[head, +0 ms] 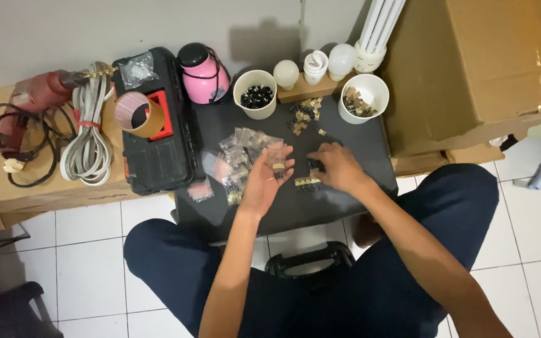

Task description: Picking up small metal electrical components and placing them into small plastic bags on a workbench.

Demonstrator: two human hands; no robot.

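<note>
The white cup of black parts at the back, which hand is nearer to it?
Left. The left hand lies almost straight below the cup; the right hand sits farther off to its right.
</note>
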